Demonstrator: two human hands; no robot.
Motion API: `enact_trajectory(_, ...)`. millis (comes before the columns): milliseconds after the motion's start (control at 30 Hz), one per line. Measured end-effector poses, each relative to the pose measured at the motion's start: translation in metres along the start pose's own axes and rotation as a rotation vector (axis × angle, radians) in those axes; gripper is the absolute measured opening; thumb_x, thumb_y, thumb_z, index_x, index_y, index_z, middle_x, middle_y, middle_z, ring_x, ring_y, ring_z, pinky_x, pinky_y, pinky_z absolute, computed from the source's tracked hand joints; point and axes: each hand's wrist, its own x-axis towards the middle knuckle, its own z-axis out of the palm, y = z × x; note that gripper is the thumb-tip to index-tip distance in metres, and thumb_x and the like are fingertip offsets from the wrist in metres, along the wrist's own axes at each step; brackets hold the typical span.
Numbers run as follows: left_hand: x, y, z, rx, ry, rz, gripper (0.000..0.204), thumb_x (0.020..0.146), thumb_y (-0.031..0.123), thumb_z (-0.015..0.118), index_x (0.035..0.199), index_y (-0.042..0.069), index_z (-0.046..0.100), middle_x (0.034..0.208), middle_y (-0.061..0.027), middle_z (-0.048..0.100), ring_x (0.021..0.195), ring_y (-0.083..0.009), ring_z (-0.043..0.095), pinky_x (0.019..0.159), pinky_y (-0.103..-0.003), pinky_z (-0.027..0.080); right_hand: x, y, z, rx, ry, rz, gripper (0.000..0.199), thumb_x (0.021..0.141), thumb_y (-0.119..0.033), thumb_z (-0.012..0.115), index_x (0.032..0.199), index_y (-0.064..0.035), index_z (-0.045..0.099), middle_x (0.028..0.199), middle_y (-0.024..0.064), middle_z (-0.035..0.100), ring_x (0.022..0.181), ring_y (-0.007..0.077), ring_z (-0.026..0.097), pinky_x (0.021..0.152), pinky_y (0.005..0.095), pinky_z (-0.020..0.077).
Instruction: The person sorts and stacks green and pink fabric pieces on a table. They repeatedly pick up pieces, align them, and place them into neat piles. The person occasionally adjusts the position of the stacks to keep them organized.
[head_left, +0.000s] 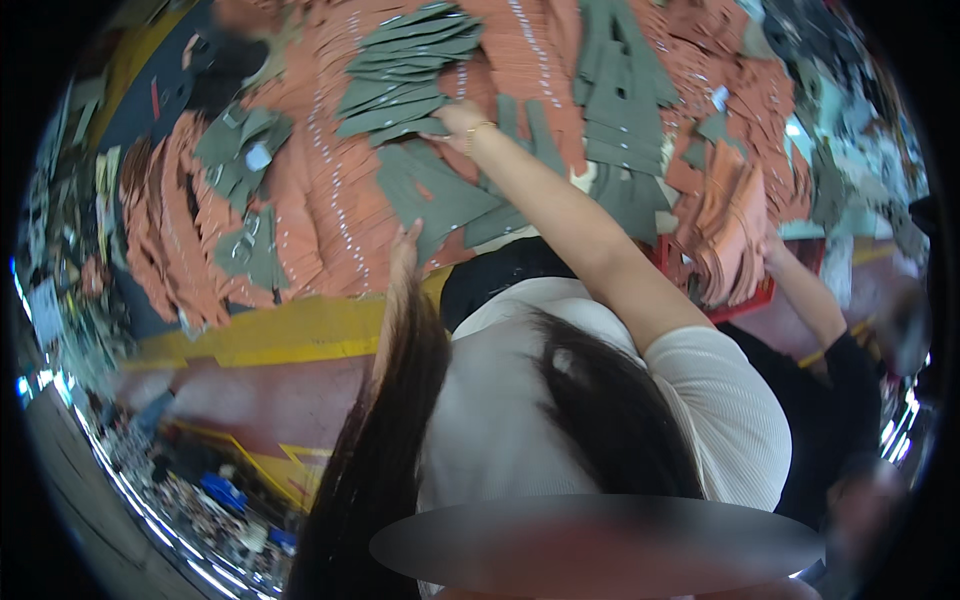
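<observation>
A dark green cut fabric piece [437,196] lies near the table's front edge. At its near left corner, my left hand [405,248] has closed fingers on the edge; my hair partly covers that arm. My right hand [462,127] reaches farther out, its fingers closed at the piece's far edge, beside the lowest layers of a fanned stack of green pieces [408,75]. Its exact grip is hard to make out. Under all this spread overlapping rows of orange cut fabric pieces [350,205] with small white marks.
More green pieces [622,110] overlap at the right, and two small green bundles [245,150] rest at the left. A co-worker's hand [772,250] holds orange pieces [730,225] at the right, near a red crate [752,298]. Yellow edging [255,335] runs along the near side.
</observation>
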Motion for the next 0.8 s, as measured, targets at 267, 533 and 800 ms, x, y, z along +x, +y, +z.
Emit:
enact_trajectory(267, -0.002, 0.004, -0.001, -0.053, -0.041, 0.004, 0.033, 0.094, 0.022, 0.051, 0.121, 0.004, 0.045, 0.109, -0.0097, 0.058, 0.091, -0.0210, 0.061, 0.068, -0.034, 0.053, -0.058, -0.005, -0.012, 0.128, -0.101, 0.242, 0.023, 0.089, 0.000, 0.050, 0.111, 0.0060, 0.050, 0.112, 0.0147, 0.056, 0.101, 0.0251, 0.058, 0.085, 0.0343, 0.0553)
enact_trajectory(533, 0.000, 0.002, -0.013, -0.154, -0.100, -0.098, 0.039, 0.095, 0.036, 0.044, 0.123, 0.009, 0.047, 0.114, -0.0071, 0.058, 0.098, -0.0213, 0.060, 0.071, -0.034, 0.054, -0.119, 0.019, -0.013, -0.124, -0.438, 0.361, 0.041, 0.087, -0.004, 0.057, 0.123, 0.0041, 0.040, 0.111, 0.0141, 0.056, 0.096, 0.0222, 0.061, 0.083, 0.0381, 0.0562)
enact_trajectory(800, -0.001, 0.000, -0.020, -0.172, -0.028, -0.181, 0.043, 0.092, 0.043, 0.044, 0.125, 0.016, 0.048, 0.117, -0.0058, 0.058, 0.101, -0.0232, 0.060, 0.074, -0.040, 0.054, -0.050, 0.050, -0.064, -1.339, -0.330, 0.073, 0.042, 0.086, -0.009, 0.059, 0.124, -0.0014, 0.042, 0.104, 0.0087, 0.058, 0.089, 0.0127, 0.058, 0.077, 0.0266, 0.0488)
